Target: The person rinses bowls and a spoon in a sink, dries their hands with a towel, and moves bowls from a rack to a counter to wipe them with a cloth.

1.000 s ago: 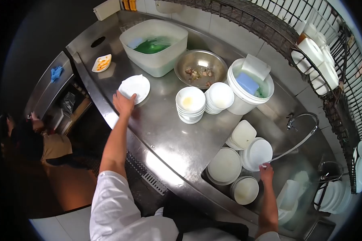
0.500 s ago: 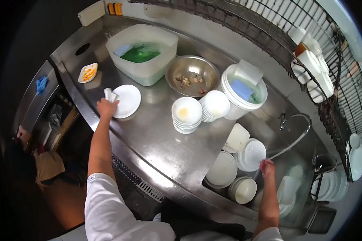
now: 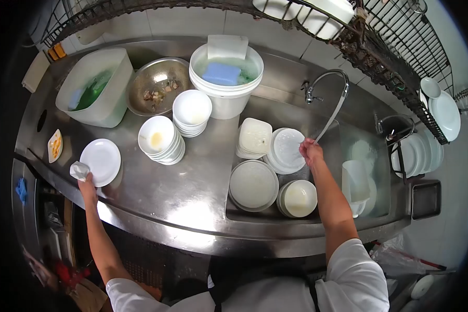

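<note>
The left hand, clutching tissue, has bared the plate near the bench's front edge; right hand grips hose.

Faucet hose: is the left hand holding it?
No, the right hand grips the faucet hose, while the left hand holds a crumpled white wad by the white plate.

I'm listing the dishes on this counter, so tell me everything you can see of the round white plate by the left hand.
The round plate is plain white and smooth, ceramic-looking, with a rim around a shallow middle. It sits face up on the steel counter, no food visible on it. The left hand, holding a crumpled white tissue, is at its near left edge; whether it grips the plate is unclear.
</note>
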`<action>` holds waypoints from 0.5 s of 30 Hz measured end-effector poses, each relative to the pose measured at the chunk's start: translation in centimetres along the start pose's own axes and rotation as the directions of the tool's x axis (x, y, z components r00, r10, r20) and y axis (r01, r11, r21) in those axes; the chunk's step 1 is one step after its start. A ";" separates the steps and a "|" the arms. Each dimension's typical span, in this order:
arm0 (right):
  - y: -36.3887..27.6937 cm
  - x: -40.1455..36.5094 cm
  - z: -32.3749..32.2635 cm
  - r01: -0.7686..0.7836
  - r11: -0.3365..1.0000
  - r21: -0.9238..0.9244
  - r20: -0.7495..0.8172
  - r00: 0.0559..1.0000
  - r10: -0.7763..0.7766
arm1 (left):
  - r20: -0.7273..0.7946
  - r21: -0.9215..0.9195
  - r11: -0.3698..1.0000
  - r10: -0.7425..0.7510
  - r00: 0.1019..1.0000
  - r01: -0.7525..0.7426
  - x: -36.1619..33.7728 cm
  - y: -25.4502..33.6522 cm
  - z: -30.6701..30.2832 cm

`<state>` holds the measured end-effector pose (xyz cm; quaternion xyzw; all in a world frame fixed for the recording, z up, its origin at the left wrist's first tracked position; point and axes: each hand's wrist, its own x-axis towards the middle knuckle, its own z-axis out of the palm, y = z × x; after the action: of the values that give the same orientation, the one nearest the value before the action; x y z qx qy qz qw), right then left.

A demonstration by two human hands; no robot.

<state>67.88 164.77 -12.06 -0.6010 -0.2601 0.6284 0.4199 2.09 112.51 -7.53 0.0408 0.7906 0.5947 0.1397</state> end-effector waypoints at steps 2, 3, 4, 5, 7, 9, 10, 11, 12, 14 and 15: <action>-0.4 0.4 0.2 0.005 1.000 0.003 -0.019 1.000 -0.005 | -0.021 -0.096 0.982 0.162 0.987 -0.164 -2.2 -0.8 -1.4; -0.7 0.7 -0.5 -0.017 1.000 0.007 0.020 1.000 0.017 | 0.002 -0.109 0.976 0.192 0.981 -0.191 -4.1 -0.5 -2.3; -0.7 0.8 -1.1 -0.043 0.999 0.014 0.056 0.998 0.042 | 0.024 -0.114 0.981 0.158 0.987 -0.154 -7.0 0.3 -3.1; -0.8 0.8 -1.4 -0.060 0.998 0.035 0.054 0.997 0.058 | 0.046 -0.120 0.985 0.127 0.991 -0.121 -10.5 1.3 -3.4; -1.0 0.5 -2.3 -0.092 0.992 0.082 0.044 0.995 0.089 | 0.031 -0.198 0.977 0.087 0.996 -0.080 -17.7 2.7 -1.6; -0.8 -0.2 -3.5 -0.189 0.978 0.088 0.124 0.976 0.178 | 0.119 -0.164 0.979 -0.103 0.987 0.122 -25.8 5.8 2.9; -0.8 -0.6 -4.0 -0.234 0.968 0.088 0.161 0.963 0.219 | 0.149 -0.226 0.971 -0.045 0.988 0.078 -29.7 6.6 6.6; -1.1 -2.0 -3.9 -0.333 0.942 0.035 0.238 0.918 0.316 | 0.186 -0.264 0.962 -0.016 0.983 0.065 -32.9 6.6 10.5; -1.5 -3.2 -3.7 -0.417 0.909 -0.026 0.304 0.863 0.404 | 0.270 -0.264 0.955 -0.058 0.961 0.132 -35.9 6.9 14.4; -0.6 -3.6 -5.6 -0.601 0.791 -0.117 0.775 0.443 0.451 | 0.431 -0.079 0.955 -0.228 0.873 0.288 -40.7 7.5 22.5; -1.3 -5.6 -5.5 -0.506 0.840 -0.197 0.811 0.397 0.430 | 0.515 -0.082 0.945 -0.232 0.825 0.317 -41.5 4.4 26.6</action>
<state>73.14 159.77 -8.73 -0.2613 -0.2216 0.9364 0.0758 48.55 128.91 -2.91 0.0669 0.6734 0.6003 0.4262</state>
